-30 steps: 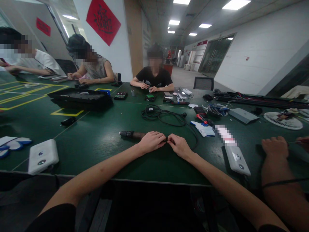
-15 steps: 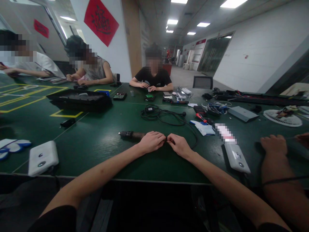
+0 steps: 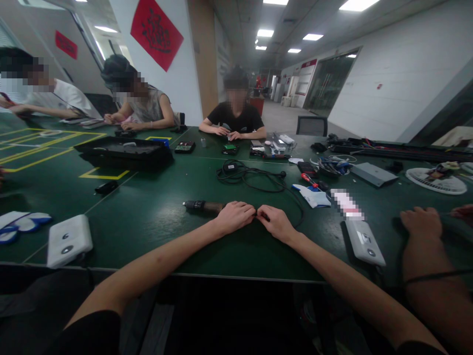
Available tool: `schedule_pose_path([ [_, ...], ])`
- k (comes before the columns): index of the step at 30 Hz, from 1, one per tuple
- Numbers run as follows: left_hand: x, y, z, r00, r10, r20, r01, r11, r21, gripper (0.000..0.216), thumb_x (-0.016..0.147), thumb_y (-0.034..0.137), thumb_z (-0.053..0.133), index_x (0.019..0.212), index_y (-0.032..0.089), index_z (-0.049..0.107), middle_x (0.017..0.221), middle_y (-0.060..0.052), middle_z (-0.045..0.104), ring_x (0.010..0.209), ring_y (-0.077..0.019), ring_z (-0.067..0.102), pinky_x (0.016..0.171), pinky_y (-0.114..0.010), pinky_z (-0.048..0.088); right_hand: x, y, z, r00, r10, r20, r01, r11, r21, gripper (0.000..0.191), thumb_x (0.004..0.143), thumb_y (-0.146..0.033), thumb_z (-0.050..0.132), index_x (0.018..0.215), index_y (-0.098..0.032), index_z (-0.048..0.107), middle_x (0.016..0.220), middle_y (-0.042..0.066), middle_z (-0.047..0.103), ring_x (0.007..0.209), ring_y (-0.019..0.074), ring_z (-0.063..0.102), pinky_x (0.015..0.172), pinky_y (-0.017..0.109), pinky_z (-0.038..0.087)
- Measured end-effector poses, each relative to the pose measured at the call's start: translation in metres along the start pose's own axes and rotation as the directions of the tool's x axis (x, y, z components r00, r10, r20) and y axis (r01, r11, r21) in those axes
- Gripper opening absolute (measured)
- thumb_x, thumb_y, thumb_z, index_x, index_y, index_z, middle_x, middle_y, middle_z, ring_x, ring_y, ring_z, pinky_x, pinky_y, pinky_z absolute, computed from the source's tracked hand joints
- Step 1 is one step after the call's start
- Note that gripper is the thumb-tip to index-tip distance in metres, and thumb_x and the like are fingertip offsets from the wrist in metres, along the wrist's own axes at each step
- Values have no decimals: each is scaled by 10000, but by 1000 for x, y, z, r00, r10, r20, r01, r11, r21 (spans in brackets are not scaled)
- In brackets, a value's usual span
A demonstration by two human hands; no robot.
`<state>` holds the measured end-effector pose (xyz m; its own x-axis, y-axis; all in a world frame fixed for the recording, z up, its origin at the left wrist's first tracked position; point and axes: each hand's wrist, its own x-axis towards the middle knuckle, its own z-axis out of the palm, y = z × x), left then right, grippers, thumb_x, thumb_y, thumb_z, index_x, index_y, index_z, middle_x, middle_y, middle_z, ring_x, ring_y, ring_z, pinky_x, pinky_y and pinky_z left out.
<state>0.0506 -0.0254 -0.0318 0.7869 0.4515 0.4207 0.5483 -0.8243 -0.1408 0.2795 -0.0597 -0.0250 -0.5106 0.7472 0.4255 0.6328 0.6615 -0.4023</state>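
Observation:
A drill-like power tool [image 3: 212,207] lies along the green table with its black chuck and metal tip [image 3: 192,204] pointing left. Its brownish barrel runs under my left hand [image 3: 236,217], whose fingers are wrapped over the tool's right end. Close beside it, my right hand [image 3: 274,223] has its fingertips pinched together on something small and dark at that end. What exactly the pinch holds is hidden by the fingers. A black power adapter with a coiled cable [image 3: 254,176] lies just beyond both hands, and its cable curves down behind my right hand.
White boxy devices stand left [image 3: 69,240] and right [image 3: 364,241]. A red-handled screwdriver [image 3: 309,180] lies near a white-and-blue glove [image 3: 314,196]. A black tray [image 3: 123,150] is at the far left. Another person's arm [image 3: 423,241] rests at the right; several people sit across.
The view has shifted slightly. My right fingertips have moved very little at the tool's end; my left hand keeps its place on the tool.

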Motion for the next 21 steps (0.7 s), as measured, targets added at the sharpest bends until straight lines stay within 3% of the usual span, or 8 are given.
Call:
schedule_pose_path([
  [4, -1, -1, 0, 1000, -1, -4, 1, 1000, -14, 189, 1058, 330, 497, 1132, 226, 636, 1155, -45, 731, 1035, -193, 691, 862, -330, 511, 2, 5, -15, 996, -45, 74, 46, 999, -8, 79, 965, -249, 659, 1037, -219, 658, 975, 49, 696, 894, 206, 629, 846, 344, 476],
  [10, -2, -1, -3, 1000, 5, -22, -6, 999, -41, 203, 1063, 337, 478, 1123, 230, 640, 1158, -46, 731, 1035, -187, 692, 871, -328, 519, -5, 34, -58, 983, -40, 178, 22, 995, 101, 327, 911, -95, 581, 1125, -267, 758, 1145, 63, 678, 1103, 240, 613, 1026, 434, 482],
  [15, -2, -2, -1, 1000, -2, -27, 1, 998, -61, 221, 1064, 335, 469, 1129, 233, 655, 1153, -49, 731, 1032, -182, 696, 890, -329, 530, -10, 45, -82, 911, -54, 410, -45, 972, 230, 456, 882, -288, 750, 1331, -348, 695, 1301, 44, 593, 1225, 241, 570, 1092, 415, 467],
  [21, -3, -3, -3, 1000, 8, -19, -10, 996, -88, 231, 1074, 325, 449, 1143, 223, 645, 1179, -53, 729, 1066, -187, 692, 940, -334, 531, -10, 49, -78, 913, 2, 409, -60, 990, 127, 473, 810, -446, 850, 1256, -351, 728, 1266, 59, 580, 1193, 271, 550, 1072, 447, 455],
])
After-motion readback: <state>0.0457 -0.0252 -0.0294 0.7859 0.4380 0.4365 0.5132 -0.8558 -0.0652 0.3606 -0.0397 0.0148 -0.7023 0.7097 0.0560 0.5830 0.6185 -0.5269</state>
